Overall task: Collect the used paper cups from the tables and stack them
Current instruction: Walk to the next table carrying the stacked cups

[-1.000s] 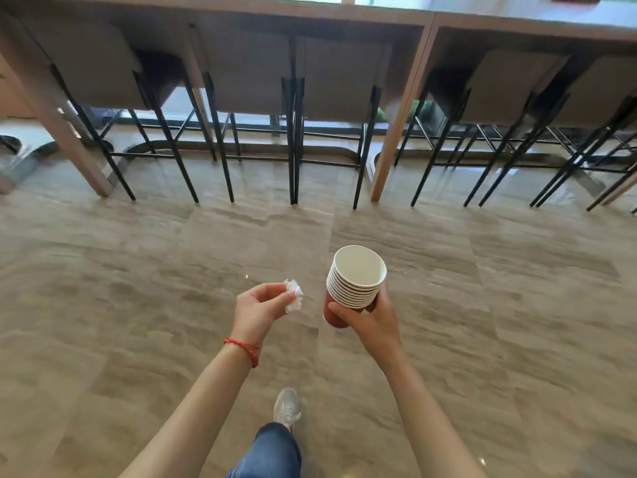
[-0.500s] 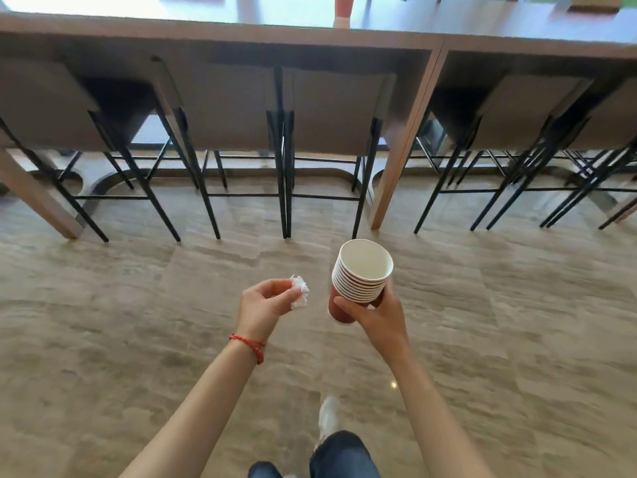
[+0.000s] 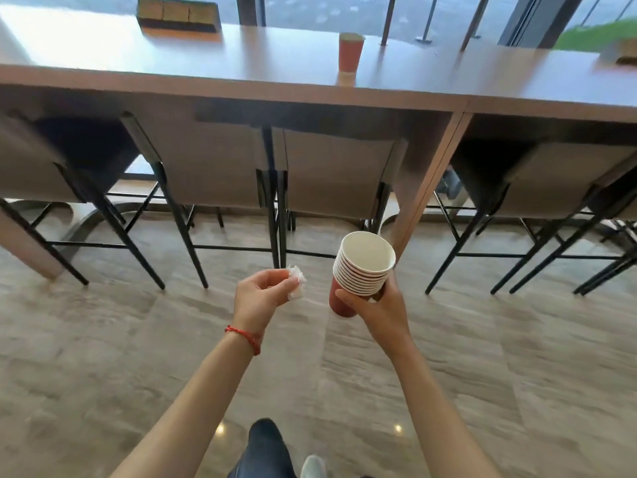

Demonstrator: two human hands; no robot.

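Observation:
My right hand (image 3: 382,307) grips a stack of several nested red paper cups (image 3: 363,270) with white rims, held upright and slightly tilted over the floor. My left hand (image 3: 258,296) pinches a crumpled white tissue (image 3: 296,282) between thumb and fingers, a short way left of the stack. One red paper cup (image 3: 350,53) stands upright on the long brown counter table (image 3: 241,63) ahead, well beyond both hands.
Several beige high stools with black metal legs (image 3: 213,167) are tucked under the counter between me and the cup. A wooden table leg (image 3: 427,181) slants down right of centre. A wooden box (image 3: 177,13) sits at the counter's far left. Windows lie behind.
The view has tilted up and closer to the counter, bringing its top and the lone red cup into sight. Both hands keep their hold and their spacing.

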